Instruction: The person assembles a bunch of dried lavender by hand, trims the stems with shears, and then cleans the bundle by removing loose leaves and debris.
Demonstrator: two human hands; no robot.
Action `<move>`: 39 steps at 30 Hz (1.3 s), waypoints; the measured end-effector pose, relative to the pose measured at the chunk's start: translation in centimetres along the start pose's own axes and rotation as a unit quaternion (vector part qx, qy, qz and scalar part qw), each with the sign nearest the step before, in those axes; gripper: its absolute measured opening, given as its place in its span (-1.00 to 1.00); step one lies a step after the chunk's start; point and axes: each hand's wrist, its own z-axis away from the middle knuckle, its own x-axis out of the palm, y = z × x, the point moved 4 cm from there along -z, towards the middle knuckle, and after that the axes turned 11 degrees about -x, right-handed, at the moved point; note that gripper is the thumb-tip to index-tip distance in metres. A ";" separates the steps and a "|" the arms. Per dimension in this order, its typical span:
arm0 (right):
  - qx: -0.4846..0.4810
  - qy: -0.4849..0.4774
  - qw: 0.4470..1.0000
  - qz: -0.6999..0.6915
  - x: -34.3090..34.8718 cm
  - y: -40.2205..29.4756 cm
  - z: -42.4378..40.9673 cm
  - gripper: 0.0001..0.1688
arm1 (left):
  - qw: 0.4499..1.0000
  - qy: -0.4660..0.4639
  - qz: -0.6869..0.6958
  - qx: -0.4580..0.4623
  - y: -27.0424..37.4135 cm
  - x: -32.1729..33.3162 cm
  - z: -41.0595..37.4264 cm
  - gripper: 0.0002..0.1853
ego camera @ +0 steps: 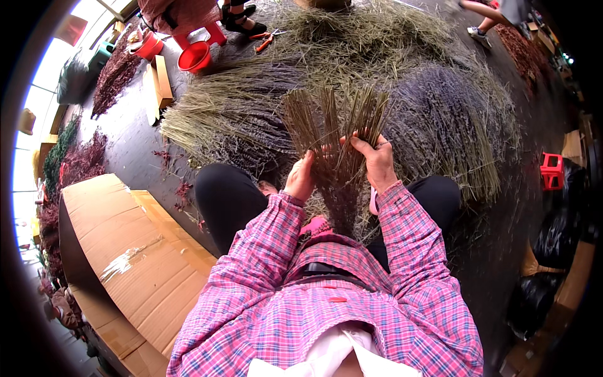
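Between my knees, a bundle of dried lavender [337,174] is held stems up, with its dark flower heads hanging towards my lap. The stems fan out into separate clumps at the top. My left hand [301,176] grips the bundle's left side, the thumb pointing upward. On the other side my right hand [377,158] pinches a clump of stems [370,110] between thumb and fingers. Some fingers of both hands are hidden behind the stems. Just beyond lie a left pile of lavender [231,108] and a right pile of lavender [447,118].
Loose straw-like stems [358,42] heap up farther off. Orange-handled shears [266,42] lie beside a red bucket [194,56], near a seated person's feet [242,21]. A large cardboard box [136,254] stands at my left. A red stool [552,171] is at far right, and another person's leg [485,26] shows top right.
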 end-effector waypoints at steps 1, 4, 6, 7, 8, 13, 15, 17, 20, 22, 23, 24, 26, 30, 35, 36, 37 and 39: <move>0.006 -0.002 1.000 0.004 -0.1 0.2 0.1 -0.83 | 1.000 -0.007 0.008 0.004 0.0 0.2 0.1 -0.49; 0.001 -0.012 1.000 0.026 0.6 -0.3 0.2 -0.76 | 1.000 0.008 -0.009 -0.009 -0.5 -0.7 -0.1 -0.50; -0.013 -0.012 0.999 0.043 0.9 -0.4 0.3 -0.71 | 0.997 0.006 -0.076 -0.012 -0.7 -0.8 -0.2 -0.51; -0.014 -0.019 0.998 0.066 1.1 -0.2 0.4 -0.72 | 0.991 0.001 -0.135 -0.010 -1.1 -1.0 -0.4 -0.51; -0.014 -0.026 0.996 0.088 1.4 0.0 0.5 -0.72 | 0.981 -0.005 -0.193 -0.009 -1.5 -1.4 -0.6 -0.52; -0.023 0.022 0.990 0.137 -0.8 0.1 0.0 -0.75 | 0.998 -0.030 0.048 -0.039 -1.5 0.6 0.1 -0.49; -0.006 0.008 0.998 0.066 -0.5 0.1 0.0 -0.75 | 0.998 -0.035 0.026 -0.049 -1.6 0.1 -0.1 -0.49; 0.000 -0.011 0.995 0.100 -0.1 0.3 0.3 -0.74 | 0.997 -0.020 -0.028 -0.064 -3.0 -1.4 -0.4 -0.52; -0.034 -0.046 0.988 0.145 0.6 0.3 0.5 -0.75 | 0.983 0.004 -0.185 0.018 -2.5 -0.2 -0.4 -0.69; -0.032 -0.050 0.980 0.189 0.8 -1.0 0.4 -0.74 | 0.986 0.038 -0.162 0.018 -1.2 -0.3 -0.6 -0.79; -0.020 -0.030 0.987 0.154 0.1 -1.0 0.1 -0.73 | 0.993 0.021 -0.118 -0.020 -0.1 -0.1 -0.5 -0.78; -0.029 -0.026 0.992 0.124 -0.1 -1.1 -0.2 -0.72 | 0.993 0.012 -0.120 -0.007 1.1 0.7 -0.4 -0.78; -0.040 -0.029 0.995 0.091 0.1 -1.2 -0.7 -0.70 | 0.984 0.019 -0.173 0.025 2.3 1.5 -0.8 -0.79; -0.070 -0.086 0.990 0.083 2.2 -3.5 -1.9 -0.69 | 0.939 -0.054 -0.334 0.065 5.0 3.4 -2.3 -0.79; -0.161 -0.159 0.970 0.093 5.2 -8.5 -4.8 -0.68 | 0.901 -0.096 -0.386 0.174 11.2 7.3 -4.1 -0.78; -0.188 -0.167 0.963 0.095 5.7 -9.6 -5.5 -0.66 | 0.914 -0.099 -0.355 0.172 12.3 8.5 -3.9 -0.80; -0.215 -0.176 0.956 0.098 6.0 -10.4 -6.1 -0.65 | 0.920 -0.105 -0.332 0.179 13.1 9.1 -4.0 -0.79; -0.258 -0.175 0.941 0.133 6.3 -11.5 -6.9 -0.66 | 0.900 -0.105 -0.358 0.223 14.5 9.8 -4.1 -0.79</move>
